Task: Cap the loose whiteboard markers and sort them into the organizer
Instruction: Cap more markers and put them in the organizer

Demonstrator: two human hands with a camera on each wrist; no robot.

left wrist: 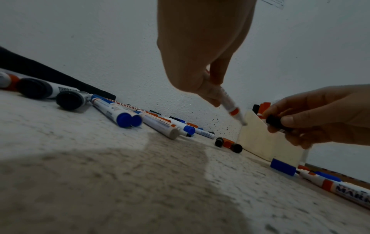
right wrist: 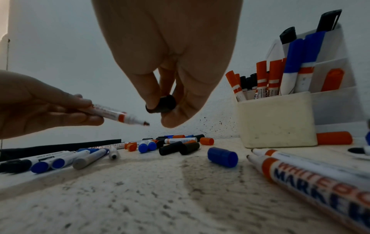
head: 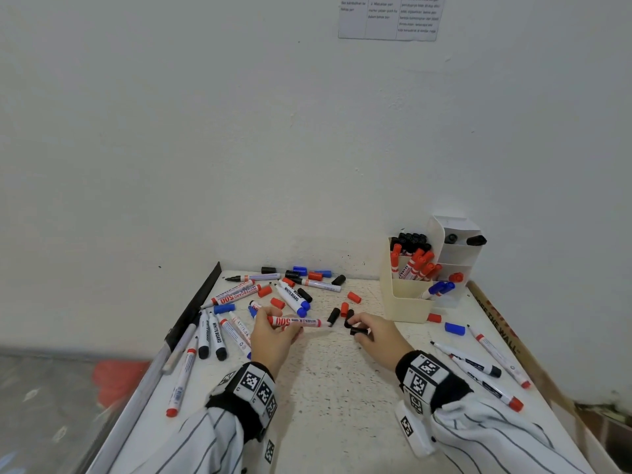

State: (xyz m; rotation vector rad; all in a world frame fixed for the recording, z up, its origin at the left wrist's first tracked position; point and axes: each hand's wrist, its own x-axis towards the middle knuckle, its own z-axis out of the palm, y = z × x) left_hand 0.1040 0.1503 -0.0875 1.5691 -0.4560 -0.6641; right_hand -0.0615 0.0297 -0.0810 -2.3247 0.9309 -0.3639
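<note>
My left hand [head: 278, 328] pinches an uncapped white marker [head: 297, 322] with red print, held level with its dark tip pointing right. My right hand [head: 364, 333] pinches a black cap [head: 359, 331] a short way right of that tip, not touching it. In the left wrist view the marker [left wrist: 230, 104] slants down toward the cap [left wrist: 275, 122]. In the right wrist view the cap [right wrist: 166, 102] sits between thumb and fingers, with the marker [right wrist: 118, 114] coming in from the left. The cream organizer [head: 407, 302] stands at the back right, holding black, red and blue markers.
Several loose markers [head: 215, 333] and caps [head: 343, 309] lie across the left and back of the white table [head: 325, 388]. More markers [head: 478, 367] and a blue cap [head: 455, 329] lie right. A black strip [head: 201, 295] edges the left side; a wall stands close behind.
</note>
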